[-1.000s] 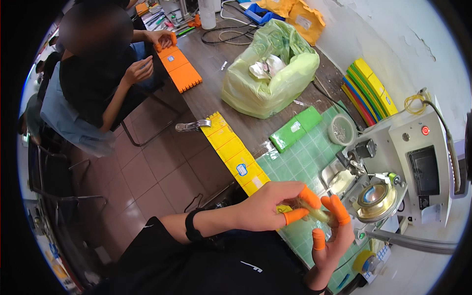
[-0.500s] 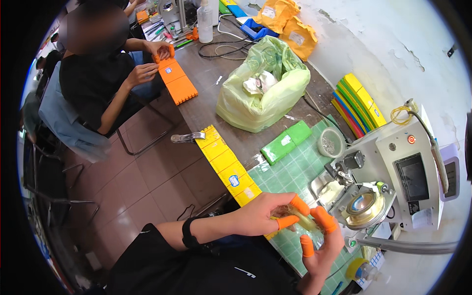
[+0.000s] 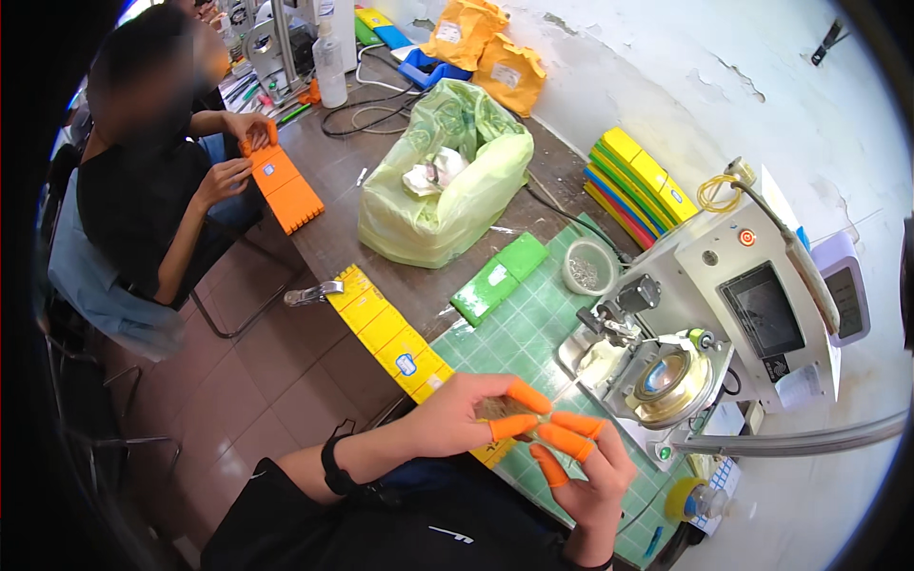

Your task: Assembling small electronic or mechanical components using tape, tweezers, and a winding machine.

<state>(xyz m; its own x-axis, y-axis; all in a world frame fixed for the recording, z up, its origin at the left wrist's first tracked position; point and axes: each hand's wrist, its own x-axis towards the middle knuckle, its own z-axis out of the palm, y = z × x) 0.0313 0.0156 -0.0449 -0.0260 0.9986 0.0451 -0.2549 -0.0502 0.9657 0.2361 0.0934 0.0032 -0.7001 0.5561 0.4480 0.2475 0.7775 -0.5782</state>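
Observation:
My left hand (image 3: 476,411) comes in from the lower left, with orange finger cots on thumb and index finger pinched together. My right hand (image 3: 588,468), also in orange finger cots, meets it fingertip to fingertip. Between the fingers is a small, translucent, yellowish thing (image 3: 543,420), too thin and blurred to name. Both hands hover over the green gridded mat (image 3: 528,357). Close to the left hand lies a yellow segmented strip (image 3: 388,335) along the table edge. Beyond the right hand stands a bench machine (image 3: 705,257) with a round brass-coloured ring holder (image 3: 678,407).
A green block (image 3: 500,278) and a bowl of small metallic bits (image 3: 568,274) sit on the mat. Behind them are a pale green plastic bag (image 3: 405,214) and stacked coloured strips (image 3: 640,181). A metal clamp (image 3: 314,293) grips the table edge. A co-worker's hands hold an orange strip (image 3: 286,190).
My fingertips have come together; the right hand has turned and moved left, its fingers closing at the left hand's tips. The whole view has shifted, so the bench appears further left.

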